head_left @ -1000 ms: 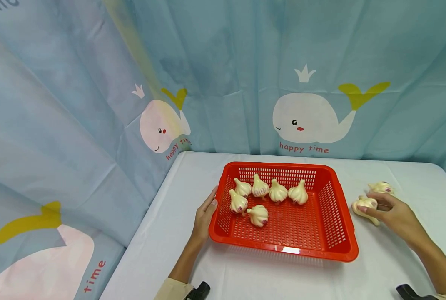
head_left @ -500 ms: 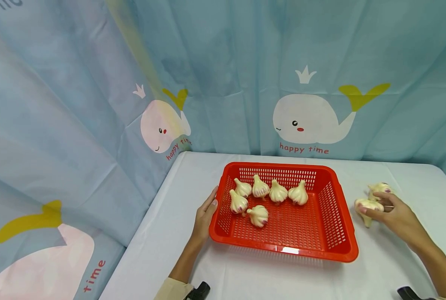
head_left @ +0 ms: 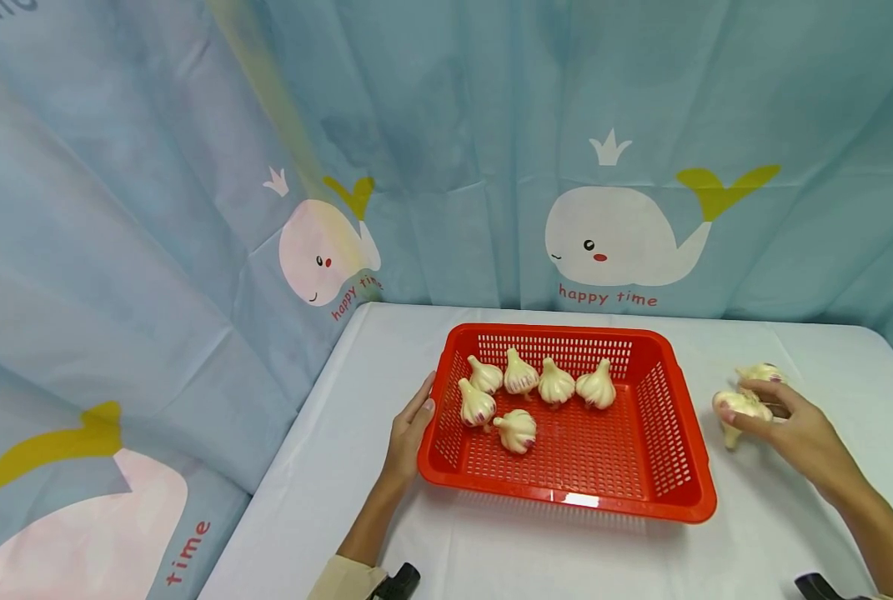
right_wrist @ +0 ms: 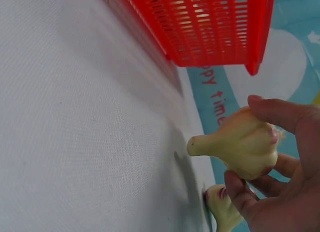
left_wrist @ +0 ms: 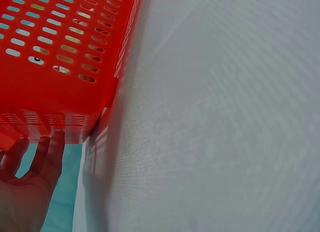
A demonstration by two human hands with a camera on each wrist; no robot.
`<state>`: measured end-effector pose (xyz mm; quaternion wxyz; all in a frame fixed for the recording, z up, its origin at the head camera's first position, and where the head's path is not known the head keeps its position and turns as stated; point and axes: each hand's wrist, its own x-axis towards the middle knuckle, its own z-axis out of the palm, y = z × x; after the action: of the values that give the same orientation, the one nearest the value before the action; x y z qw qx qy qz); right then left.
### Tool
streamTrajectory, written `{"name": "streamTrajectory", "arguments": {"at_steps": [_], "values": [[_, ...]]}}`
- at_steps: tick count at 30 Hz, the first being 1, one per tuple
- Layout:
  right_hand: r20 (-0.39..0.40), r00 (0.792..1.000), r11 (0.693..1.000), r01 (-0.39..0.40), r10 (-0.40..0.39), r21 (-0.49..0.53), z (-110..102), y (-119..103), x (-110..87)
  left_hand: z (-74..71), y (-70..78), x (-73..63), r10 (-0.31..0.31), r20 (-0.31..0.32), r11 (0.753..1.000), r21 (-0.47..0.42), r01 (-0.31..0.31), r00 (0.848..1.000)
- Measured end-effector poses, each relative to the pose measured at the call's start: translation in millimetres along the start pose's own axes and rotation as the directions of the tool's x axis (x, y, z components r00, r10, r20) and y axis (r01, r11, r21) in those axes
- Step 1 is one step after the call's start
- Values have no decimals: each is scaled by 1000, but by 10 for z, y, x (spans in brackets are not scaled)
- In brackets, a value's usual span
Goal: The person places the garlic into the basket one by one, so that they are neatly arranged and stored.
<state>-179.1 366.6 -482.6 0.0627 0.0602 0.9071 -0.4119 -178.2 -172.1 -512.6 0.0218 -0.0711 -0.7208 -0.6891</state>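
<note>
My right hand (head_left: pixel 806 429) pinches a garlic bulb (head_left: pixel 739 410) between thumb and fingers, to the right of the basket. In the right wrist view this held garlic bulb (right_wrist: pixel 245 147) is raised off the cloth, stem pointing away from the palm. A second garlic bulb (head_left: pixel 761 372) lies on the table just behind, partly covered by the fingers. My left hand (head_left: pixel 408 433) touches the left side of the red plastic basket (head_left: pixel 566 498). Seen from the left wrist, its extended fingers (left_wrist: pixel 52 159) lie against the basket's outer wall. Several garlic bulbs (head_left: pixel 556 383) sit inside, mostly toward the left and back.
A white cloth covers the table (head_left: pixel 536 558). Behind and to the left hangs a blue curtain (head_left: pixel 454 167) printed with whales. The basket's perforated walls stand between my two hands.
The garlic bulb in my right hand has turned, its stem swinging from lower right to lower left, and has shifted slightly rightward. The left hand and basket have stayed put.
</note>
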Motion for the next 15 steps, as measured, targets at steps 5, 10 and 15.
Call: {"name": "streamTrajectory", "arguments": {"at_steps": [5,10,15], "values": [[-57,995,997,76,-76,6,10,16,-15,1,-1,1,1,1,1000,-7,-1,1000],[-114,989,995,94,-91,16,13,-5,-43,0,-3,1,5,1,1000,-11,-5,1000],[-159,986,999,48,-44,19,18,-22,-62,1,-3,-1,4,5,1000,-8,-4,1000]]}}
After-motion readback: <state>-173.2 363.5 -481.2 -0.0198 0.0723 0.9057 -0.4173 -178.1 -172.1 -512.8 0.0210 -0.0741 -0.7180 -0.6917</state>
